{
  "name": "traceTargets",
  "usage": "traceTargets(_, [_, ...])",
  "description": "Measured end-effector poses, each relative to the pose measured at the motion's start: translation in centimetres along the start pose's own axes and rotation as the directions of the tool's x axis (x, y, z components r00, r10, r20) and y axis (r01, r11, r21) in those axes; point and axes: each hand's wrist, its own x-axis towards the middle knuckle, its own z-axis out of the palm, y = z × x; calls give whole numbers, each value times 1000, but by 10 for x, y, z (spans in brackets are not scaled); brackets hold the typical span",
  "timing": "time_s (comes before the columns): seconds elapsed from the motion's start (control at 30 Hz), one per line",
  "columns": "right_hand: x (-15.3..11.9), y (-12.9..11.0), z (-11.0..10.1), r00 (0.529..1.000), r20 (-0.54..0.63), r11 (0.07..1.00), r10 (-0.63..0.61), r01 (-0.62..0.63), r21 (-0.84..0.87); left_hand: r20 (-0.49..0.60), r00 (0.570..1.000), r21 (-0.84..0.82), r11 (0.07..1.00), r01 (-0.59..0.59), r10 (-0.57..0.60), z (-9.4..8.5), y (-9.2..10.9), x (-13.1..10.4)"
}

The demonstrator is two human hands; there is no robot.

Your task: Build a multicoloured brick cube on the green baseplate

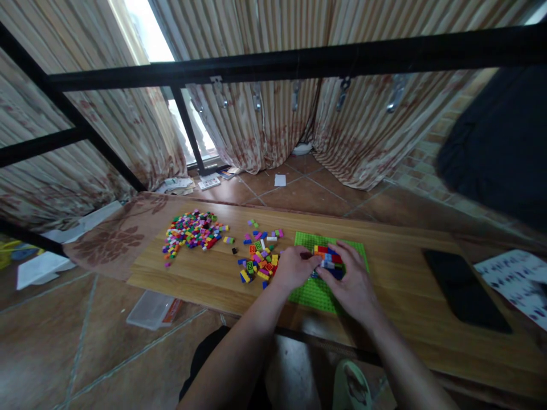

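On the tabletop (397,296), the brick heap (194,230) lies far left, a looser brick scatter (258,259) beside it, then the baseplate (311,293) bearing a brick build (328,259), and the dark slab (465,290) right.

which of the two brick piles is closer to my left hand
The smaller, looser pile, right beside your left hand; the bigger, denser pile lies farther off to the left.

The wooden tabletop (397,296) bears 2 groups of toy bricks: a dense pile (194,230) near the far left corner and a looser cluster (260,256) rightward. A green baseplate (303,293) lies beyond the near edge's middle; a flat black slab (465,290) lies toward the right end.
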Motion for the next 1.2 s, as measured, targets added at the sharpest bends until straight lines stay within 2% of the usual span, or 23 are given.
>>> traceTargets(0.17, [-2, 5, 3, 994, 111, 999, 22, -18, -41, 3, 1000, 11, 1000, -18, 18, 1, -4, 2])
traceTargets(0.4, [-1, 10, 4, 990, 134, 999, 33, -30, -27, -1, 995, 69, 993, -95, 95, 2, -7, -2])
traceTargets(0.5, [1, 11, 3, 988, 149, 999, 29, -26, -21, -11, 987, 80, 985, -156, 158, -9, -10, -1])
traceTargets(0.63, [1, 14, 4, 985, 169, 999, 42, -38, -22, -131, 975, 73, 983, -171, 179, -39, -15, 7])
traceTargets(0.77, [0, 16, 5, 985, 168, 999, 39, -33, -40, -265, 960, 212, 977, -29, 86, -72, -26, 12])
traceTargets(0.97, [0, 13, 3, 984, 174, 998, 43, -34, -53, -377, 921, 413, 873, 259, -95, -114, -53, 10])
traceTargets(1.07, [1, 11, 3, 985, 169, 999, 35, -28, -45, -353, 929, 458, 844, 278, -115, -122, -60, 8])
traceTargets(1.2, [0, 10, 3, 988, 152, 999, 33, -28, -37, -273, 955, 517, 820, 247, -116, -120, -62, 6])
